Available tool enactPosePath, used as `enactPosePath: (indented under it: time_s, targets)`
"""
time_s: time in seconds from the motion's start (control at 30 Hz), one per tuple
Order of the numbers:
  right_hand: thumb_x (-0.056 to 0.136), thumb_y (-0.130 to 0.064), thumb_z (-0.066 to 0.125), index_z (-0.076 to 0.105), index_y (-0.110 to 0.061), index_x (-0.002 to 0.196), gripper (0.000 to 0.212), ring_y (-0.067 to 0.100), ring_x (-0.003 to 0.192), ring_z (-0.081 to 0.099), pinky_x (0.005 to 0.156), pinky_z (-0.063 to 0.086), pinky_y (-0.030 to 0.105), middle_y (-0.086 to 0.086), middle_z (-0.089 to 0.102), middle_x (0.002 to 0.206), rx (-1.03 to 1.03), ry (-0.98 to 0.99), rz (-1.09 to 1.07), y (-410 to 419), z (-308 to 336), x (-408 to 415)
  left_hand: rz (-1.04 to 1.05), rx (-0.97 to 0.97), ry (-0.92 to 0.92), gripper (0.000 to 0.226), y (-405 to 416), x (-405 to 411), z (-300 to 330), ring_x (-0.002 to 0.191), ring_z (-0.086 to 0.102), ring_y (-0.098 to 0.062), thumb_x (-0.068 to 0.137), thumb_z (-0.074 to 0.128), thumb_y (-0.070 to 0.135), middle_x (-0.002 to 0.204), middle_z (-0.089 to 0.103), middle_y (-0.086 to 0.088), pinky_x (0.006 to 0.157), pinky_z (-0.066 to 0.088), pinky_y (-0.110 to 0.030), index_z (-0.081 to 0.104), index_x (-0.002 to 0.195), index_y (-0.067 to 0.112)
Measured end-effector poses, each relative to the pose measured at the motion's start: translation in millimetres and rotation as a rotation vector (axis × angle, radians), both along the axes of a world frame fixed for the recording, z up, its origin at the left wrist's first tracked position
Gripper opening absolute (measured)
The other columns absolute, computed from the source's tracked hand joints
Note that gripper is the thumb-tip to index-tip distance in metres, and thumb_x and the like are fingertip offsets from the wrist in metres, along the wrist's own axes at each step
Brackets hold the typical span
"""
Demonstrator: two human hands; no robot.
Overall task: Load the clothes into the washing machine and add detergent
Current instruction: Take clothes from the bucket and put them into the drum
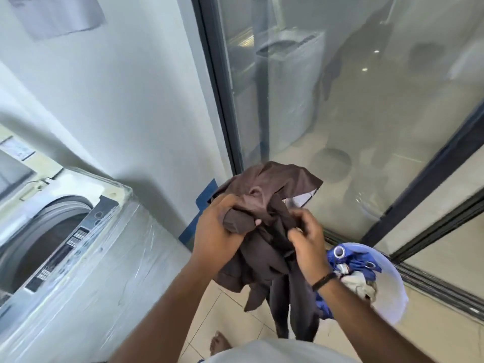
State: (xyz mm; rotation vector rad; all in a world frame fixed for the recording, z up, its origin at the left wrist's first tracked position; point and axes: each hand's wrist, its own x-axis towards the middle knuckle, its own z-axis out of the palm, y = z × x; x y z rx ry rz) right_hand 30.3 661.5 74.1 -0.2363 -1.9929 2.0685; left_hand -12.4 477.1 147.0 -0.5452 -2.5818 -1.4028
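Brown garment (264,205) at frame centre, bunched and hanging over the tiled floor (230,305). Left hand (220,226) grips a wad of it; right hand (306,239) pinches a fold at its 3 o'clock. White basin (390,292) at 4 o'clock holds blue and white clothes (351,268), partly behind the right wrist. Washing machine (86,247) at 9 o'clock, lid up, drum contents probably hidden. Glass door (340,100) at 12.
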Motion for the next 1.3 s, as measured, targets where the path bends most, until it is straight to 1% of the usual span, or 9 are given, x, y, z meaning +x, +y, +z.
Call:
enactPosePath:
  time_s: [0.2, 0.4, 0.5, 0.6, 0.67, 0.9, 1.07, 1.17, 1.3]
  targets:
    - [0.084, -0.021, 0.058, 0.05, -0.042, 0.135, 0.055, 0.017, 0.13, 0.053, 0.109, 0.043, 0.044, -0.002, 0.057, 0.138, -0.104, -0.139, 0.297, -48.2, -51.0, -18.0, 0.0, -0.028, 0.126, 0.015, -39.4, -17.4, 16.1, 0.084, 0.062, -0.021, 0.076, 0.064, 0.015, 0.092, 0.061, 0.008, 0.071, 0.054, -0.047, 0.063, 0.09, 0.018]
    - [0.085, -0.055, 0.068, 0.021, -0.052, 0.149, 0.079, -0.007, 0.131, 0.046, 0.112, 0.041, 0.031, -0.033, 0.047, 0.142, 0.202, -0.232, 0.355, -108.4, -56.9, -47.1, 0.294, 0.253, 0.127, 0.026, -135.0, -32.5, 56.9, 0.087, 0.068, -0.015, 0.077, 0.086, 0.006, 0.09, 0.068, -0.003, 0.08, 0.055, -0.031, 0.066, 0.092, 0.012]
    - [0.069, -0.062, 0.08, 0.007, -0.042, 0.155, 0.114, 0.009, 0.133, 0.048, 0.107, 0.047, 0.037, -0.017, 0.042, 0.149, 0.551, -0.438, 0.371, -144.1, -84.6, -65.0, 0.382, 0.385, 0.159, 0.028, -181.4, -37.6, 78.6, 0.081, 0.067, -0.004, 0.074, 0.088, 0.006, 0.085, 0.071, 0.001, 0.076, 0.052, -0.017, 0.065, 0.086, 0.017]
    - [0.084, -0.044, 0.069, 0.042, -0.035, 0.14, 0.064, 0.027, 0.114, 0.064, 0.089, 0.054, 0.04, -0.001, 0.067, 0.127, 0.623, -0.494, 0.425, -198.7, -98.7, -103.8, 0.475, 0.468, 0.19, 0.028, -226.0, -42.9, 86.5, 0.081, 0.068, 0.005, 0.074, 0.088, 0.01, 0.083, 0.072, 0.02, 0.075, 0.049, -0.01, 0.066, 0.089, 0.018]
    - [0.092, -0.019, 0.056, 0.062, -0.025, 0.122, 0.031, 0.033, 0.108, 0.065, 0.078, 0.049, 0.035, 0.009, 0.072, 0.115, 0.642, -0.411, 0.415, -236.4, -92.9, -131.0, 0.579, 0.509, 0.221, 0.029, -258.9, -45.3, 87.5, 0.086, 0.068, 0.004, 0.075, 0.088, 0.017, 0.088, 0.072, 0.02, 0.079, 0.05, -0.011, 0.066, 0.093, 0.021]
    - [0.086, 0.004, 0.043, 0.068, -0.019, 0.095, 0.035, 0.032, 0.082, 0.07, 0.057, 0.058, 0.033, 0.011, 0.07, 0.091, 0.26, -0.147, 0.331, -338.2, 6.7, -200.2, 0.947, 0.823, 0.373, 0.048, -382.1, -50.6, 76.3, 0.111, 0.07, -0.026, 0.071, 0.091, 0.04, 0.114, 0.075, -0.006, 0.099, 0.054, -0.05, 0.073, 0.107, 0.015]
    - [0.08, -0.002, 0.046, 0.07, -0.03, 0.093, 0.039, 0.024, 0.093, 0.07, 0.077, 0.062, 0.044, -0.001, 0.072, 0.094, 0.093, 0.2, 0.495, -402.5, 97.0, -228.4, 1.097, 0.968, 0.496, 0.023, -418.3, -69.3, 70.6, 0.108, 0.07, -0.015, 0.079, 0.085, 0.025, 0.108, 0.077, 0.007, 0.101, 0.054, -0.041, 0.073, 0.097, 0.023]
    - [0.086, -0.009, 0.065, 0.066, -0.027, 0.113, 0.033, 0.008, 0.092, 0.07, 0.085, 0.055, 0.026, -0.01, 0.073, 0.098, 0.221, 0.374, 0.726, -431.0, 109.3, -236.3, 1.186, 1.027, 0.551, 0.028, -427.2, -86.0, 62.2, 0.113, 0.069, -0.016, 0.079, 0.085, 0.028, 0.113, 0.075, 0.006, 0.104, 0.052, -0.042, 0.07, 0.103, 0.025]
    - [0.066, -0.049, 0.087, 0.039, -0.041, 0.143, 0.091, 0.006, 0.124, 0.055, 0.106, 0.046, 0.028, -0.011, 0.057, 0.132, 0.552, 0.213, 1.074, -462.1, 45.8, -262.9, 1.332, 1.044, 0.596, 0.035, -459.4, -117.7, 49.6, 0.113, 0.068, -0.017, 0.076, 0.086, 0.039, 0.115, 0.074, 0.004, 0.105, 0.051, -0.045, 0.07, 0.106, 0.026]
